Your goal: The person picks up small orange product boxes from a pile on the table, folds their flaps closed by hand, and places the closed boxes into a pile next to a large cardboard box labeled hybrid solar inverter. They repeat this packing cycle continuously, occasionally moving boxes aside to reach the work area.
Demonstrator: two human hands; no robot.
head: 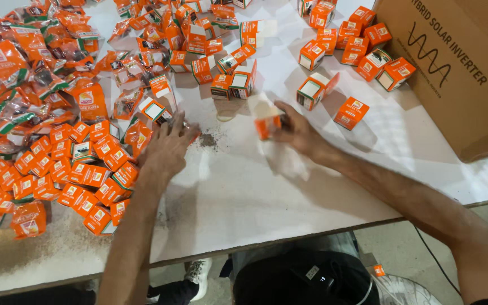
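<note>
I read bare white table open between and below both hands; left side blocked by packed orange boxes and plastic packets; far edge cluttered with scattered cartons; large cardboard box walls off the right

Both forearms are bare and sleeveless; dark clothing covers the lap.

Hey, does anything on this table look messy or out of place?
Yes. A dark, gritty smudge marks the white table between the left hand and the right hand, which grips a small orange box.
</note>
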